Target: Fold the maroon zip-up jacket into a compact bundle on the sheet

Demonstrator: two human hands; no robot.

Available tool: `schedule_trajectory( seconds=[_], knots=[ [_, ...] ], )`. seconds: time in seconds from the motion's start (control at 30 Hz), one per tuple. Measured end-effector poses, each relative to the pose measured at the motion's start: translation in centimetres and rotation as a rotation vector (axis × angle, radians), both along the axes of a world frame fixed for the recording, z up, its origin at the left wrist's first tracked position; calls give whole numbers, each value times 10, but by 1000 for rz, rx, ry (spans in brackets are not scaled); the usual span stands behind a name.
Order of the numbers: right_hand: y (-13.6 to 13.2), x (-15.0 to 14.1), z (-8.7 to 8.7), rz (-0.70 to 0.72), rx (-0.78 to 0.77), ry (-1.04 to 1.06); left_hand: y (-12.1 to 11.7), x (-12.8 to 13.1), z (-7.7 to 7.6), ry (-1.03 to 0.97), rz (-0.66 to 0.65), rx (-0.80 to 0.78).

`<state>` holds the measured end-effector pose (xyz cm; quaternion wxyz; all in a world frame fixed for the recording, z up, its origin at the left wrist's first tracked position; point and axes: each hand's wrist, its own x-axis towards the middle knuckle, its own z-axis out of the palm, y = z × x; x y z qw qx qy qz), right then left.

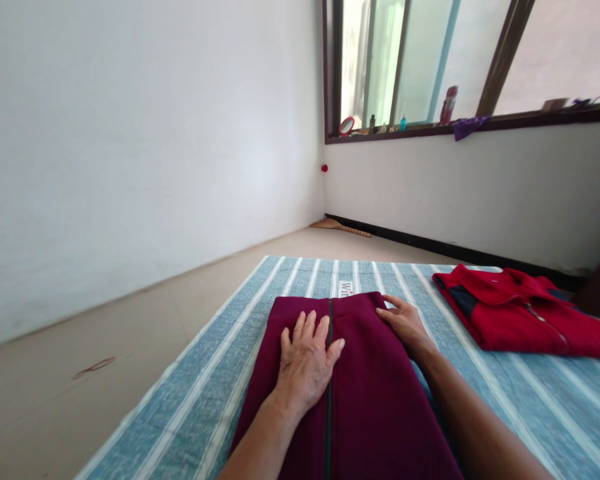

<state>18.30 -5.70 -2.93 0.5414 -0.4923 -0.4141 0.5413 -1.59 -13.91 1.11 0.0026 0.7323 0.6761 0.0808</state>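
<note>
A folded maroon zip-up jacket lies on a blue-and-white striped cloth, its dark zipper running lengthwise down the middle. My left hand rests flat on the jacket left of the zipper, fingers spread and the thumb reaching across it. At the jacket's far right corner is my right hand, with its thumb on top of the fabric and its fingers around the edge, partly hidden. Off to the right, a folded red jacket with dark patches lies on the same striped cloth, apart from both hands.
Pale floor borders the striped cloth on the left, with a thin brown loop on it. A hand broom lies in the far corner. Along the windowsill stand a round mirror, a spray can and small bottles.
</note>
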Motion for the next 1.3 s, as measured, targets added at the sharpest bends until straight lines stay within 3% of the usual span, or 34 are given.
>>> schedule_trajectory(
  seconds=[0.17, 0.4, 0.87, 1.1, 1.23, 1.3],
  knots=[
    [1, 0, -6, -33, -31, -61, -2, -1, 2, 26, -27, -18],
    [1, 4, -4, -47, 4, -88, -1, -3, 3, 39, -163, -69],
    [7, 5, -13, -86, 86, -259, 1, -8, 6, -23, -133, -132],
    [5, 2, -9, -159, 211, -400, 8, -13, 28, -52, -110, -174],
    [4, 1, 2, -160, 261, -393, 20, 4, 50, 17, -180, -128],
    [4, 2, 5, -153, 283, -378, 28, 17, 51, 12, -246, -81]
  ],
)
